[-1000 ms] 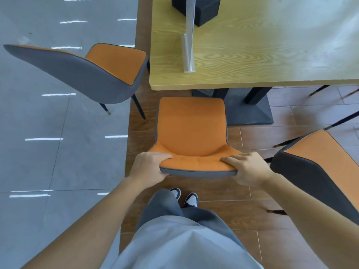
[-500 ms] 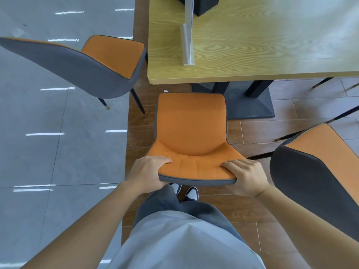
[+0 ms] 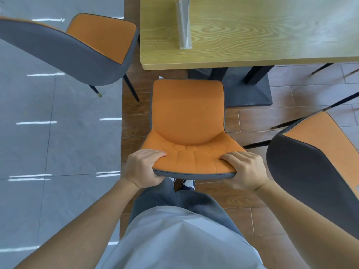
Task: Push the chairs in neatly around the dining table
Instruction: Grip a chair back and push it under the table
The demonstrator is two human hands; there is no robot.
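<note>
Head view. You had both hands on the top edge of the middle chair's backrest: your left hand gripped the left corner, fingers curled over the orange padding, thumb side under the grey rim; your right hand gripped the right corner the same way. The chair stood facing the dining table, its seat front just short of the table edge and not yet under it. The seat appeared set slightly left of the table's dark pedestal base.

Risks noted, as judgement only:
- The pedestal base lay directly ahead of the chair's right side. A straight push could run a front leg into it and stop or skew the chair. The chair's legs were hidden beneath the seat, so clearance could not be confirmed.
- Uneven force from your two hands would likely turn the chair, leaving it crooked to the table edge.
- The right chair stood close beside your right hand; a swing to that side could catch your knuckles or knock that chair.
- The left chair sat angled at the table corner, its near leg close to the middle chair's path; a drift left could tangle the legs.
- Your feet were directly behind the chair's back.
</note>
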